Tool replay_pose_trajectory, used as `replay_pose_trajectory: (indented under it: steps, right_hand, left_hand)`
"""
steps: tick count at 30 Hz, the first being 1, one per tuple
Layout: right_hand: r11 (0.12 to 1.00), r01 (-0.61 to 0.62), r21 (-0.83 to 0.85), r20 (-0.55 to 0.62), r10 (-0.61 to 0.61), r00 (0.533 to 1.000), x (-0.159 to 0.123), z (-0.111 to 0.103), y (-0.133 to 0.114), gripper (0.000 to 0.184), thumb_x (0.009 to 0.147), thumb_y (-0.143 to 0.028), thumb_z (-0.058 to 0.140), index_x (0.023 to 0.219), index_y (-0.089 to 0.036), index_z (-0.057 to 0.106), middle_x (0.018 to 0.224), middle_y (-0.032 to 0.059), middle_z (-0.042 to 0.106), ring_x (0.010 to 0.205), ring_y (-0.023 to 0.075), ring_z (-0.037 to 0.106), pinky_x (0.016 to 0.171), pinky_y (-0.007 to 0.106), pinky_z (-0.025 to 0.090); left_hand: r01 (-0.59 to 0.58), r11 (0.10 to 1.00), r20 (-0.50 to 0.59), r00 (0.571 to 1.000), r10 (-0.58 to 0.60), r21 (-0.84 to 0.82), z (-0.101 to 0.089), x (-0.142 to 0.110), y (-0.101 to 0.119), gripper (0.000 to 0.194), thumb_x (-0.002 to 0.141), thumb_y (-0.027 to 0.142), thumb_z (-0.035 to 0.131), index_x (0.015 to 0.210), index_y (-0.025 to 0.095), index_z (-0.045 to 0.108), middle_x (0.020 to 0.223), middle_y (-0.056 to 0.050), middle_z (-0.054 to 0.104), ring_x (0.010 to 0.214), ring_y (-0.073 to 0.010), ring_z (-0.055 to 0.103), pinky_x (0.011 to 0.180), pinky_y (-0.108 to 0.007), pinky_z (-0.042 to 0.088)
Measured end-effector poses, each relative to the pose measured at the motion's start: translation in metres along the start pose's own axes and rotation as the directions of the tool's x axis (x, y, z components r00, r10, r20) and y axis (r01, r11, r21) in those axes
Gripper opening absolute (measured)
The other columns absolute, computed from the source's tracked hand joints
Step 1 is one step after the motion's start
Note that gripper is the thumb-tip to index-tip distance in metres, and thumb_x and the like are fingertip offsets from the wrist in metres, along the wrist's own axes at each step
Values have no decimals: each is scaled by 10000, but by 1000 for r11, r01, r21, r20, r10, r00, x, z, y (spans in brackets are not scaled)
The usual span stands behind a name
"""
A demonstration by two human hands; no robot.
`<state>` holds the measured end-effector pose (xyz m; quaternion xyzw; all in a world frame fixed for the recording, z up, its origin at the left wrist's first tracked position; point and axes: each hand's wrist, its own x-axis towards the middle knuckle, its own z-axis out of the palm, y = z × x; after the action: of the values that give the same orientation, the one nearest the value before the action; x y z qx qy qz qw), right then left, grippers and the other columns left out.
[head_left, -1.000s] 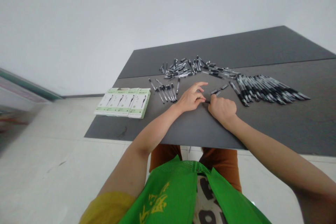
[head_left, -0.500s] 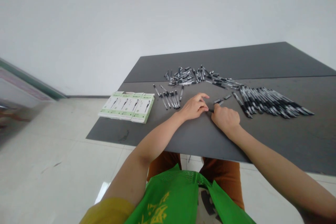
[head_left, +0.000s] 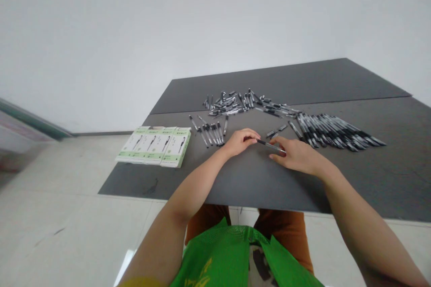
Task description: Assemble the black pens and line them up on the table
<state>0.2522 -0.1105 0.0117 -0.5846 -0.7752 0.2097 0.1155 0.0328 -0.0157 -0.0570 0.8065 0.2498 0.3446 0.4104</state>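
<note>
A pen (head_left: 270, 145), clear-barrelled with a dark section, is held level over the front of the table between my two hands. My left hand (head_left: 240, 141) pinches its dark left end, fingers curled. Around the clear right end is my right hand (head_left: 298, 156), with the thumb below and the fingers above; the exact contact is partly hidden. Just beyond the pen lie a few loose black pen caps (head_left: 276, 132). A small group of pens (head_left: 213, 132) rests to the left, past my left hand.
A large fanned row of pens (head_left: 333, 131) lies on the dark table (head_left: 235, 184) at right. Farther back is a scattered heap of pens and parts (head_left: 230, 104). Several white-and-green pen boxes (head_left: 153, 147) lie side by side at the left edge. A pale wall rises behind.
My right hand has opened from a fist-like grip and shifted to the pen's right end, exposing the clear barrel. My left hand still holds the other end. The view has shifted slightly.
</note>
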Motion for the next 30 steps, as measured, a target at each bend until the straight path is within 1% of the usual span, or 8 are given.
replay_pose_trajectory:
  steps: [3,5,12,16,18,21,24,30]
  right_hand:
    - [850,258,460,-285,-134,949,-1,1,-4,434,884,-537,549,1172,-215,587,780,18,600,604,139,530,557,257,399]
    - [735,353,579,-412,-110,904,2,11,-7,418,895,-548,546,1156,-222,567,777,6,574,564,121,482,517,250,374]
    - [861,316,398,-512,-77,855,29,47,1,331,931,-530,511,895,-206,566,704,3,564,603,129,500,576,271,395]
    - [802,321,504,-681,140,719,36,38,14,377,917,-597,485,847,-227,514,688,-2,529,596,131,479,547,269,393]
    - [710,334,620,-695,300,654,37,30,21,393,895,-633,486,863,-241,497,668,-15,509,528,121,443,482,262,366]
    - [592,371,715,-679,465,568,38,18,30,418,863,-672,487,862,-254,490,621,-28,474,446,116,386,401,262,311]
    - [566,384,730,-681,554,479,38,10,35,428,843,-682,488,826,-254,481,606,-26,456,451,120,405,403,263,326]
    - [603,311,735,-674,600,431,33,6,34,390,846,-637,470,864,-249,434,654,-32,447,531,125,438,492,259,341]
  left_hand:
    - [88,987,-20,996,-91,-135,-6,0,-6,236,864,342,680,961,137,746,1034,-102,729,954,-176,663,906,-313,483]
    - [126,978,-27,991,-132,-167,-6,-1,-5,285,838,380,704,965,127,745,1008,-98,736,913,-171,661,874,-300,485]
    - [75,996,31,997,-76,52,2,-1,9,333,914,394,587,1043,134,750,948,-78,750,798,-151,655,800,-263,487]
    - [110,979,-142,986,-86,171,8,18,3,398,993,297,394,1236,138,667,1125,-99,717,750,-123,652,856,-285,503]
    - [89,962,-157,986,-50,258,14,30,-2,416,989,213,346,1295,132,616,1264,-121,645,756,-110,645,890,-297,502]
    - [-45,911,20,999,41,409,27,46,-3,460,962,125,350,1384,155,531,1328,-121,594,1020,-159,641,1005,-328,461]
    - [-129,828,161,986,48,545,37,56,0,476,956,108,374,1400,202,518,1319,-107,591,1211,-198,565,1056,-364,427]
    - [-166,791,215,976,45,589,34,55,4,354,949,131,455,1253,198,623,1256,-96,607,1170,-206,578,1026,-377,446]
